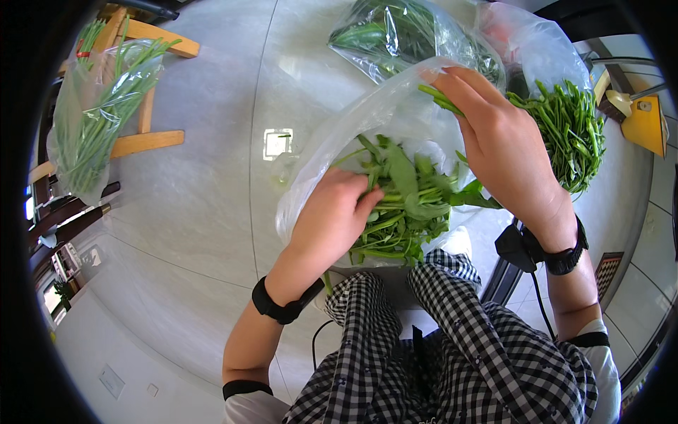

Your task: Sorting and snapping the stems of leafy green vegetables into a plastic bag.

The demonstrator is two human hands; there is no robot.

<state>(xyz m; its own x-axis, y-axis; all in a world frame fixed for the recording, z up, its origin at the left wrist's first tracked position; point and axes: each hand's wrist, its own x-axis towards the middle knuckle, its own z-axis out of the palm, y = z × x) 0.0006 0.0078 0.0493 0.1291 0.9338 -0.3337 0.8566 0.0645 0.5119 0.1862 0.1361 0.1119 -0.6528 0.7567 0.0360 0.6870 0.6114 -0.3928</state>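
Between the person's feet stands a translucent white plastic bag [323, 159] with its mouth spread wide. Leafy green vegetables [402, 212], long stems with broad leaves, fill the lower part of it. My left hand [333, 212] reaches inside the bag, thumb and fingers closed around some of these greens; its fingertips are partly hidden among the leaves. At the bag's far right rim, my right hand [498, 127] holds a cut green stem [439, 99] under its fingers. Its fingertips touch the plastic, and leaves [471, 195] show below the palm.
A heap of trimmed green stems [569, 132] lies right of my right hand. Beyond are a clear bag of green vegetables [392, 37] and another plastic bag [540, 42]. At left, bagged long green stalks [100, 122] rest on a wooden stool [148, 144]. A yellow dustpan [643, 124] stands far right.
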